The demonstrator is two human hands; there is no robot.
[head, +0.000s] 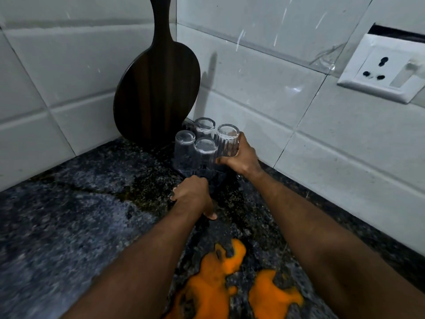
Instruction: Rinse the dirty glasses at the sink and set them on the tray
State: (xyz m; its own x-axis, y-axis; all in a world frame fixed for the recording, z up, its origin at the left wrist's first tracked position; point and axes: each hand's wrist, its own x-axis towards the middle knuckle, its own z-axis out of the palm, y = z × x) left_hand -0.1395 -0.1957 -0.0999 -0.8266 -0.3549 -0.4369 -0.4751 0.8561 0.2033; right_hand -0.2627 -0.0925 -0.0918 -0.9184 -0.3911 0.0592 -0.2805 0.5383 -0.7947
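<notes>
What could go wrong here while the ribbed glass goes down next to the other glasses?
The ribbed glass in the right hand is tight against the three upturned glasses; a knock may chip or topple one. The left hand seems to grip the tray at its near edge; a tug could make the glasses slide. The wooden board leans on the wall just behind them and might fall if bumped.

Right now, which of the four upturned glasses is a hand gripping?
The rightmost glass: the right hand curls round its side. The other three stand beside it with no hand round them.
</notes>
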